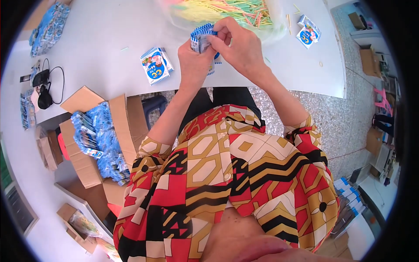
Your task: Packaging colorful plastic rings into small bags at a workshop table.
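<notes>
Above the table's near edge, my left hand point(192, 63) is closed round a small bundle of blue-and-white packets point(202, 35) with zigzag edges, held upright. My right hand point(239, 49) pinches the bundle's right side, thumb and fingertips bent against a packet. Part of another blue-and-white packet shows below my hands, largely hidden by them. On the table to the left lies a stack of flat white-and-blue packets point(156, 66) with a cartoon figure. Beyond my hands, a clear plastic bag point(279, 18) holds many thin pink, yellow and green sticks point(244, 12).
More packets point(308, 34) lie on the white table point(109, 37) at right. At left are a pile of blue packets point(50, 28) and a black corded device point(43, 87). An open cardboard box point(124, 111) full of blue packets point(102, 139) stands beside me.
</notes>
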Demonstrator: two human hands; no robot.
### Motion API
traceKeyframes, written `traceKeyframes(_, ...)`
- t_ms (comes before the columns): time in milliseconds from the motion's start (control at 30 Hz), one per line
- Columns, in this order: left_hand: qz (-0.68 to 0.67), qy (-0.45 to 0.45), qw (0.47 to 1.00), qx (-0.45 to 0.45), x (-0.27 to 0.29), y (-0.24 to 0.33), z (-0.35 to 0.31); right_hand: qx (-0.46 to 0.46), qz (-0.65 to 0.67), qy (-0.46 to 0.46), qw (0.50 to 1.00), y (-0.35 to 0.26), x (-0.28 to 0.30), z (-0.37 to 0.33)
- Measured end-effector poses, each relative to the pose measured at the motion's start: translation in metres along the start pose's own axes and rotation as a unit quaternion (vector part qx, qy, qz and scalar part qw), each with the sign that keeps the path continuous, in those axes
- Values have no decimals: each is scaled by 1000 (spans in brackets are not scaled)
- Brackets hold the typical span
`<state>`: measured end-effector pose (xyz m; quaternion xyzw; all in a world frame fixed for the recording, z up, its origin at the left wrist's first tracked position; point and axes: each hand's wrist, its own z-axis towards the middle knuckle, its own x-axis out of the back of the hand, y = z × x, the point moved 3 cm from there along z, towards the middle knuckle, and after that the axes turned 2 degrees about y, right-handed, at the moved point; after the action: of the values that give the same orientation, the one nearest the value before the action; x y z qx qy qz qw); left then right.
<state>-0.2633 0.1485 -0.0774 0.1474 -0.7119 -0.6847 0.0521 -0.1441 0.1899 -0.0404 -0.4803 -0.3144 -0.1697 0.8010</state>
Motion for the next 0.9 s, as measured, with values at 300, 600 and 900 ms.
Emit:
traceKeyframes(300,-25,-10,999,-40,-6,10,-4,-11,33,19,999,-8,2,-1)
traceKeyframes(600,28,-9,999,-23,-10,16,0,1,81,46,996,-7,6,0)
traceKeyframes(900,-225,-64,954,189,-4,-1,-4,-108,316,-49,941,11,7,1)
